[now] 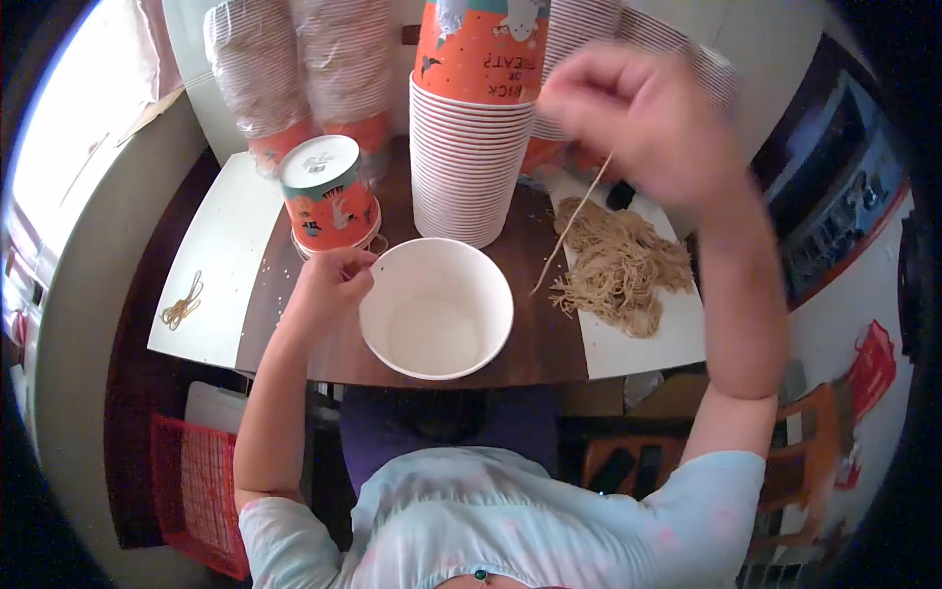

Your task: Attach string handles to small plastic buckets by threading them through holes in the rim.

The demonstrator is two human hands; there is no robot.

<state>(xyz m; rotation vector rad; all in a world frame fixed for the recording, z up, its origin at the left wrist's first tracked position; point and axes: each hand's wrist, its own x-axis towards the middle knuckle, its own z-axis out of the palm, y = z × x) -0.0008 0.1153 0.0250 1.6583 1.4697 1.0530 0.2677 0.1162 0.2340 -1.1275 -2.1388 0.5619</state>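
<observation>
Head view: at frame centre the left hand pinches the rim of an open white tub, steadying it on the surface, while the raised right hand, upper right, pinches a string drawn taut from the string pile.

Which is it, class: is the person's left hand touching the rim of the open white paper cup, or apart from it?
Touching. The head view shows the left hand with its fingertips pinching the near-left rim of the white cup, no gap visible.
</observation>
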